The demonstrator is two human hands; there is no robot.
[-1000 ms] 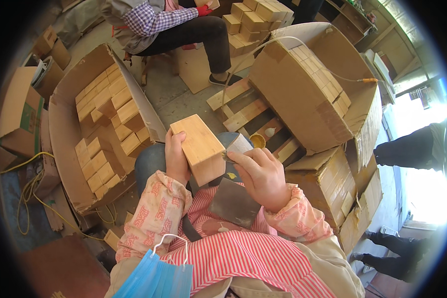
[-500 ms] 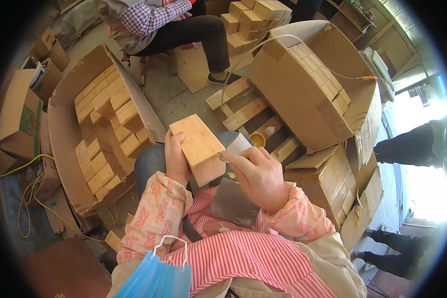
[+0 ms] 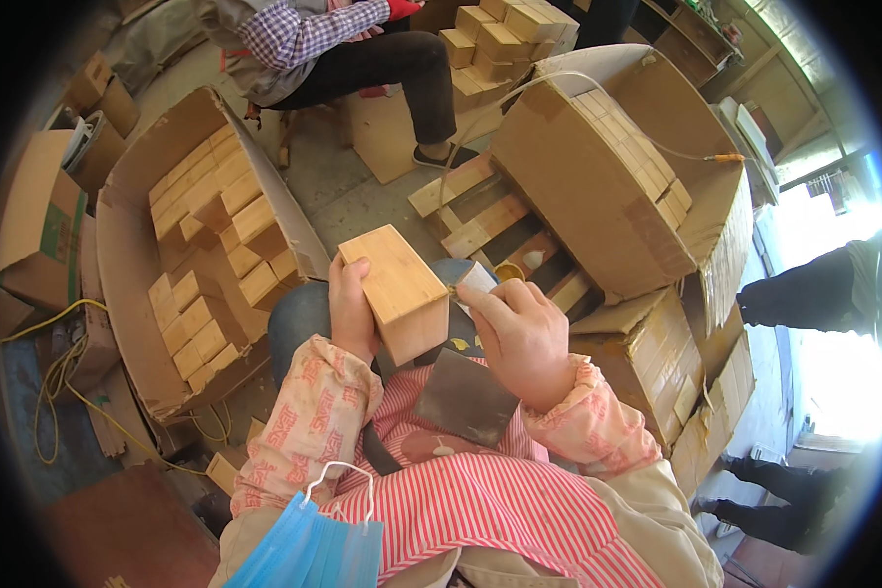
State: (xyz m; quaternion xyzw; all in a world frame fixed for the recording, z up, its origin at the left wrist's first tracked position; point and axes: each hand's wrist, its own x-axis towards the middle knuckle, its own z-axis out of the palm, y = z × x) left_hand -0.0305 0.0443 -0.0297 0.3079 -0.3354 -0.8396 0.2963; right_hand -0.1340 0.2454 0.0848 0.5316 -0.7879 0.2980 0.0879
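Note:
My left hand [image 3: 351,304] is wrapped round the left side of a light wooden block [image 3: 397,274], its thumb on the top face, and holds it tilted above my lap. At the block's right corner is my right hand [image 3: 521,328], with curled fingers and the index finger pointing at the edge. Something small and dark shows at its fingertips, too small to name. Just beyond those fingers is a pale grey flat-sided piece [image 3: 476,278], partly hidden by the hand. A dark grey flat sheet [image 3: 465,397] lies on my striped apron [image 3: 480,510].
A cardboard box [image 3: 118,294] of wooden blocks stands at left, another large carton [image 3: 578,186] of blocks at right by a slatted pallet [image 3: 485,223]. A yellow cord [image 3: 59,377] lies at far left. A seated person [image 3: 363,83] works ahead, near stacked blocks [image 3: 500,39].
My right hand has shifted slightly right, and its fingertips have moved from the block's front face to its right corner. The left hand still holds the block almost in the same place.

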